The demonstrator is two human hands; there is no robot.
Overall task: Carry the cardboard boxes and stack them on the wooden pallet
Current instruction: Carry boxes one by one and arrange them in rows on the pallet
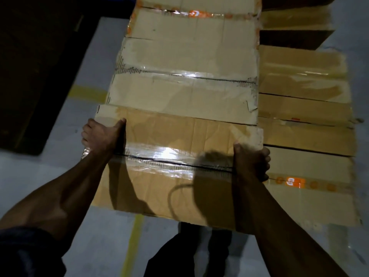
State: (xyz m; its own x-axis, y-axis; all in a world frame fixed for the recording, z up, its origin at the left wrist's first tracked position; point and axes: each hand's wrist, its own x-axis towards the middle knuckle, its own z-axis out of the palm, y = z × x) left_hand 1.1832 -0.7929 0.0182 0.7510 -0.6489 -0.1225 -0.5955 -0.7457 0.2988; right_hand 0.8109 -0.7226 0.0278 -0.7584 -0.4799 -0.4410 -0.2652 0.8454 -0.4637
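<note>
left hand (100,134) and right hand (252,163) each grip a side of the nearest cardboard box (175,164); more boxes (303,108) beside it

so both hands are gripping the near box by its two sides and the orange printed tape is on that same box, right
Not quite. The head view shows the left hand and right hand gripping the near box by its two sides, but its tape is clear and glossy. The orange printed tape is on the lower box to the right; more of it crosses the far box.

Head view, steeply downward, close.
</note>
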